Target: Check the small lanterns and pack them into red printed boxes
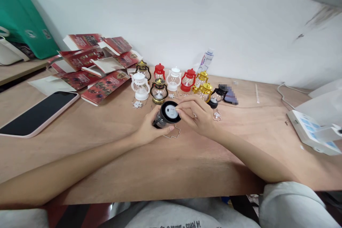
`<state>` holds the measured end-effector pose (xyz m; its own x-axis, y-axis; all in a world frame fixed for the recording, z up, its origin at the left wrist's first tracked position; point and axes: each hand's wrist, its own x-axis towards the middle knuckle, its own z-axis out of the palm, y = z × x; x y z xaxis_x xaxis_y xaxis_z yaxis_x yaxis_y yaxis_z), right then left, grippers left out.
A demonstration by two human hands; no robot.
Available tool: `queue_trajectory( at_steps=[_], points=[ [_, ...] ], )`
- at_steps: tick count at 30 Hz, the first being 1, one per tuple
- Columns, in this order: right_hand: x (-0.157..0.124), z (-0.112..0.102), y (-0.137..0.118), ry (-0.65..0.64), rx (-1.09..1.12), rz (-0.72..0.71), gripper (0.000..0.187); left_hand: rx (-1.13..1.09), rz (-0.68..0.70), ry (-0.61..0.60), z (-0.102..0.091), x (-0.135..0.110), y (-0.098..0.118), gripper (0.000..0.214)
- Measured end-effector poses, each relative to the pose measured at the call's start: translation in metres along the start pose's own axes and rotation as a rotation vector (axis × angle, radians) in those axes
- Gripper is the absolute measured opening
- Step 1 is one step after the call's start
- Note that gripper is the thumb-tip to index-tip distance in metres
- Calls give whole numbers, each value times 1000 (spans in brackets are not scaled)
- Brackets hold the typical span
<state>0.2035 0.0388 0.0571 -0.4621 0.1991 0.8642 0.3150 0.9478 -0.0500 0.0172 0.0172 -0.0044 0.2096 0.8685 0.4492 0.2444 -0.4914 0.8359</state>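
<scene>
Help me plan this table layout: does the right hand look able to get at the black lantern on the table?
Probably yes: the black lantern is just beyond the right hand with nothing tall between, though the fingers are busy at the held lantern.

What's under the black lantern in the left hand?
Part of a bent wire piece on the table; the black lantern and left hand cover whatever else lies there.
</scene>
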Motion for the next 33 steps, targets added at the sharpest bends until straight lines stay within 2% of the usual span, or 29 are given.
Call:
queue_trajectory(
  at_steps=[10,14,25,33],
  points=[
    [11,-12,-2,-171,109,86,4,-1,17,-6,0,0,2,49],
    [14,-16,-2,-194,129,114,6,41,24,-42,-2,-1,0,47],
    [14,-14,-3,-245,112,86,8,85,27,-36,-2,-1,-3,45],
    [17,-24,-3,-446,76,153,13,172,-20,-105,-3,0,7,41]
  ],
)
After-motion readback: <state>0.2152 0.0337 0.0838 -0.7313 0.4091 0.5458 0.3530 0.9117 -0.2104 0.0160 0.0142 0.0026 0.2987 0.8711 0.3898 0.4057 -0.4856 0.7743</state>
